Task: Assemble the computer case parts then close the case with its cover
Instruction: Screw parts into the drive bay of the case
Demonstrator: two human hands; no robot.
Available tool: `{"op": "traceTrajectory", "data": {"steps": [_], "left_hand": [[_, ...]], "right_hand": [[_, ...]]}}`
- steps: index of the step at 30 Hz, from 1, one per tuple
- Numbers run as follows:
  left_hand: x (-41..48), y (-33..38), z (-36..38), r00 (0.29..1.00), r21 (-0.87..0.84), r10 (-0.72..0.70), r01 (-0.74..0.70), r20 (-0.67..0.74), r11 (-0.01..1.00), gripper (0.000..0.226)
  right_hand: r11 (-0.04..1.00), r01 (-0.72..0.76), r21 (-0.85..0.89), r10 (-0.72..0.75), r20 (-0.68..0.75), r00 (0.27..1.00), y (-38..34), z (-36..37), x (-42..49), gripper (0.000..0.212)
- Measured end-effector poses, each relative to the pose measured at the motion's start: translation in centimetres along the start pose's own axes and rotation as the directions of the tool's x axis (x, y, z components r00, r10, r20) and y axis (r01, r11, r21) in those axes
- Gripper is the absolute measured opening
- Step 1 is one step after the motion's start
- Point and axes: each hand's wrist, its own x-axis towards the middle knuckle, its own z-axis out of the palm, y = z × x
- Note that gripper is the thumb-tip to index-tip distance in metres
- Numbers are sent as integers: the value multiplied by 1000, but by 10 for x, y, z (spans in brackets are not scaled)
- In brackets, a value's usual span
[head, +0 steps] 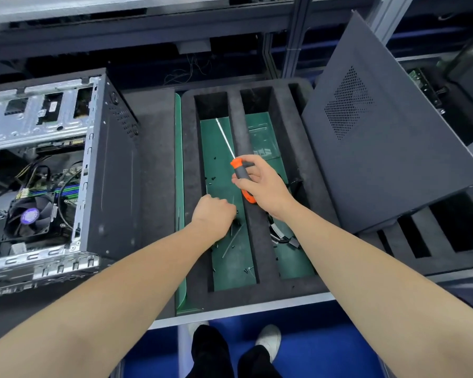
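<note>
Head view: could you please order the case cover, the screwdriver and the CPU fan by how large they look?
1. case cover, clearly largest.
2 and 3 unsure: the screwdriver spans longer, while the CPU fan covers more area.

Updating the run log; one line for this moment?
right hand: grips screwdriver; left hand: curled in tray, hold unclear; case: open; cover: off

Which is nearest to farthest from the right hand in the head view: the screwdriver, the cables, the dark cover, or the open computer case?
1. Screwdriver: held in the grip of the right hand.
2. Cables: in the tray slot just below that wrist.
3. Cover: leaning to the right.
4. Computer case: far left.
</note>
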Motion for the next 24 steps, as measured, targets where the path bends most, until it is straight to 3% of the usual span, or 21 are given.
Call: {"op": "traceTrajectory", "data": {"steps": [3,5,8,11,13,15,17,19,24], "left_hand": [[1,-2,2,998,8,48,-49,45,999,41],[0,-1,-3,998,-61,41,-37,56,997,29],[-4,-8,-22,998,-416,-45,63,53,907,18],[-17,-34,-50,966,-831,-259,129,-19,541,16],[-28,-59,-73,882,-980,-472,92,-3,178,18],[-40,-90,-98,809,-946,-580,-103,100,-307,16],[-57,-124,-122,794,-734,-586,-299,163,-610,18],[-79,-153,-137,804,-555,-569,-399,170,-730,14],[-131,-197,-136,771,-440,-623,-518,130,-734,12]], "right_hand": [[1000,-9,-6,9,-6,1000,1,0,0,38],[1000,-23,2,23,-15,1000,1,2,1,38],[998,-59,24,60,-33,998,0,3,1,40],[991,-95,93,102,-77,992,-10,7,-1,40],[990,-87,111,96,-72,993,-26,11,-2,39],[993,-40,113,42,-13,999,-51,18,-4,35],[997,38,70,-41,38,998,-83,30,-7,33],[992,130,6,-130,73,989,-116,43,-10,28],[943,291,-161,-260,189,947,-174,66,-18,27]]}}
